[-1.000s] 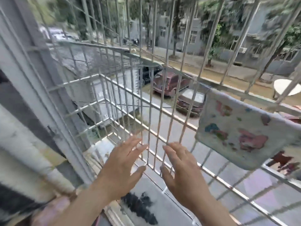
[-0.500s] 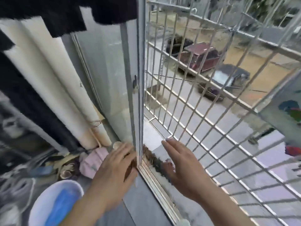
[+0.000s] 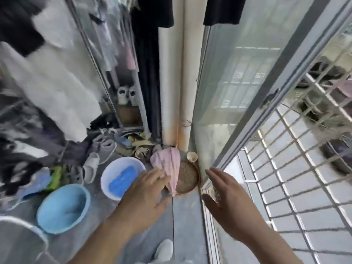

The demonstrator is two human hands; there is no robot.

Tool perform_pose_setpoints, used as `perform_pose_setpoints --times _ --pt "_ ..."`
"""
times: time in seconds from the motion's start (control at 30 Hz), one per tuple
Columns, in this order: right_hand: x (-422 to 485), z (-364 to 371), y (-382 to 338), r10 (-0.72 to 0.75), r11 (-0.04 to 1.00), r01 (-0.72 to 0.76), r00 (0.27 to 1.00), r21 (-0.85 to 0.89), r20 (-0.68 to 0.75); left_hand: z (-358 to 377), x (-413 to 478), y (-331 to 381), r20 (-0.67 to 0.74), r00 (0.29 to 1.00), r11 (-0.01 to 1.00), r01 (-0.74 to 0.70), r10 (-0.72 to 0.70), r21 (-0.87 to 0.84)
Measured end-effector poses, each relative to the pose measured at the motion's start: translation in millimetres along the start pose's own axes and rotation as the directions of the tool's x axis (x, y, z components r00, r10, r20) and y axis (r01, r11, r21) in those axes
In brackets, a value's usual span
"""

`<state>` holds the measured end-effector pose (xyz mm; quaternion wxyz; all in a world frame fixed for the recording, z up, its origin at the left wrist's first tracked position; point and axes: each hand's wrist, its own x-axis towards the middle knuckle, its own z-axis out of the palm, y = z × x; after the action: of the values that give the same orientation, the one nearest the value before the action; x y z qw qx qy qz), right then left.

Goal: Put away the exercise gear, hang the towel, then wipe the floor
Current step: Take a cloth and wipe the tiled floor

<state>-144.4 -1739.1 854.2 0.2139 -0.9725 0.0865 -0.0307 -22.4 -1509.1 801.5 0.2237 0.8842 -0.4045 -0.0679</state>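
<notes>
Item: left hand (image 3: 146,195), fingers (image 3: 152,176) spread and slack, holding nothing. The tips lie over the lower edge of the pink striped cloth (image 3: 167,162) at its one o'clock; whether they touch it I cannot tell. Item: right hand (image 3: 226,195), palm open, fingers apart, empty, just beside the window frame (image 3: 247,141). Change noted: a second ago both hands were raised to the window grille (image 3: 285,197), with the patterned towel draped on its rail at three o'clock. My view has since swung down and leftward to the corner, and the towel is no longer in sight. Reading: towel hung, that step closed. Wiping the floor (image 3: 182,221) comes next, and the cloth is the likely tool. Location of cloth: twelve o'clock of my hands, draped across a round brown dish (image 3: 188,178), with a paper cup (image 3: 192,156) just behind. Also present: white basin (image 3: 122,178) holding something blue, at nine o'clock of the left hand; blue basin (image 3: 63,208) at eight; shoes (image 3: 102,149) beyond.
</notes>
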Motion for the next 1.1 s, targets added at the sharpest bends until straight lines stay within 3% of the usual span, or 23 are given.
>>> perform_pose_setpoints --times 0.13,0.3,0.47,0.6,0.8,0.93,1.1 --pt "12.4 30.5 -16.5 -0.161 0.985 0.155 0.984 0.08 0.075 -7.2 -63.0 -9.9 -0.03 0.978 0.976 0.21 -0.208 0.052" --pt "28.3 71.3 -71.5 -0.345 0.937 0.324 0.915 0.129 0.209 -22.0 -148.7 -29.8 -0.155 0.883 0.891 0.453 -0.444 0.025" --pt "46.7 103.8 -159.8 -0.554 0.832 0.532 0.783 0.157 0.284 -44.1 -232.9 -63.9 -0.296 0.725 0.762 0.647 -0.622 -0.017" --pt "62.5 138.0 -232.5 -0.644 0.764 0.618 0.707 0.188 0.293 -54.3 -293.1 -97.8 -0.367 0.559 0.63 0.769 -0.744 -0.107" --pt "85.6 214.7 -366.7 -0.722 0.685 0.689 0.599 0.236 0.346 -85.8 -385.4 -173.5 -0.382 0.4 0.49 0.853 -0.833 -0.177" --pt "98.5 250.3 -459.0 -0.778 0.621 0.728 0.524 0.291 0.347 -121.2 -439.4 -227.4 -0.408 0.359 0.455 0.875 -0.839 -0.164" --pt "128.5 277.8 -542.4 -0.798 0.59 0.755 0.494 0.285 0.345 -165.5 -463.2 -289.6 -0.489 0.336 0.475 0.859 -0.805 -0.19"
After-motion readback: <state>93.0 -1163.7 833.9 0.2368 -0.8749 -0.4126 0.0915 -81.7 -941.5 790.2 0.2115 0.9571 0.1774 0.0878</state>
